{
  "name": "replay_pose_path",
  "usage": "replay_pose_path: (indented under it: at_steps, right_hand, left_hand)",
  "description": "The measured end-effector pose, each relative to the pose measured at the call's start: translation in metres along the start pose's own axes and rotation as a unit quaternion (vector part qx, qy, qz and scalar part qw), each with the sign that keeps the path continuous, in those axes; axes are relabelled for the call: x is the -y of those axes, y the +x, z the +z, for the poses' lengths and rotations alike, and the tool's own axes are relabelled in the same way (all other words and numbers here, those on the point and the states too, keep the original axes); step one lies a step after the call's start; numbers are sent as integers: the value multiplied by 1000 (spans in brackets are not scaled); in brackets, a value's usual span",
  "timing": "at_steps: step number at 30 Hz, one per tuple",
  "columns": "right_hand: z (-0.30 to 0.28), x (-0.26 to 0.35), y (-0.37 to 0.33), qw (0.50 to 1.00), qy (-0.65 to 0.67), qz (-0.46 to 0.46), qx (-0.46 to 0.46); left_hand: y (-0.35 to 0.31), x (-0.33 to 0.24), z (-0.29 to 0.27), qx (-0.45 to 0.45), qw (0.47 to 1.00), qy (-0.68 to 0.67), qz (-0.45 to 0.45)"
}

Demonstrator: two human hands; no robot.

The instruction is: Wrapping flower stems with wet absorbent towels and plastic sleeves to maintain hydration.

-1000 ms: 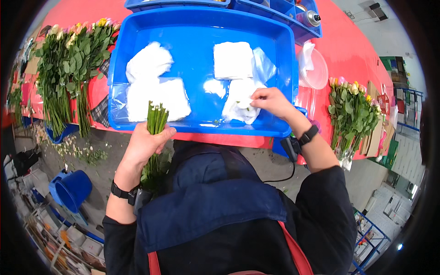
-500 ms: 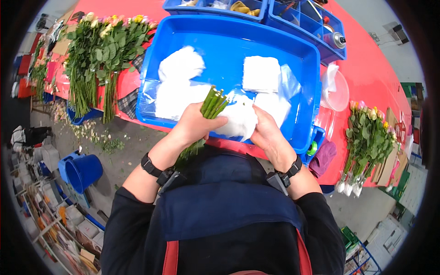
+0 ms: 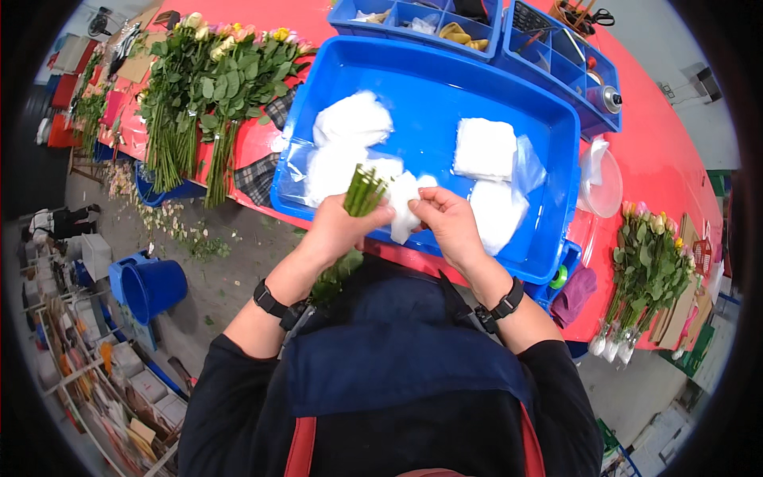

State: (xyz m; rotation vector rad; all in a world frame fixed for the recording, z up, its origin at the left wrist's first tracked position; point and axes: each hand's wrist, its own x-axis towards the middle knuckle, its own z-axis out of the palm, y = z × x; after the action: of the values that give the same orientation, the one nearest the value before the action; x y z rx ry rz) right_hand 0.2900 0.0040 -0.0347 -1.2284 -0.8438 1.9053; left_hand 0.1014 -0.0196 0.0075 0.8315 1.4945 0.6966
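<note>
My left hand (image 3: 342,226) is closed round a bundle of green flower stems (image 3: 365,191), cut ends up, with leaves hanging below the wrist. Pinched between the fingers of my right hand (image 3: 449,222) is a white cotton pad (image 3: 405,203), held close beside the stem ends. Both hands are over the near edge of a blue tray (image 3: 429,67). In it lie white cotton piles (image 3: 354,119) on the left and a square stack of white pads (image 3: 485,149) on the right, with clear plastic film around them.
Long-stemmed roses (image 3: 214,87) lie at the left on the red table (image 3: 671,159). More roses (image 3: 652,262) with white-wrapped ends are on the right. Blue divided boxes (image 3: 413,24) stand behind the tray. A purple cloth (image 3: 574,296) lies near its right corner; a blue bucket (image 3: 155,292) stands on the floor.
The cotton pad in my right hand has gone from spread wide to a smaller, bunched shape, and that hand has come nearer the stems. The whole view has shifted slightly.
</note>
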Motion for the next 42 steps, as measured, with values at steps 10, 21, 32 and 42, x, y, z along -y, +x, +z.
replay_pose_path:
  at_steps: [10, 21, 32, 42]
  right_hand:
    - [-25, -7, 34, 970, 238, 46, 27]
    - [15, 44, 21, 970, -125, -197, -72]
    - [76, 31, 25, 820, -389, -415, 61]
    - [96, 7, 10, 947, 223, 10, 229]
  left_hand:
    - [20, 21, -55, -80, 997, 21, -10]
    - [2, 13, -68, -10, 981, 190, 20]
    - [-4, 11, -52, 92, 995, 34, 3]
    - [-7, 19, -53, 153, 957, -238, -59]
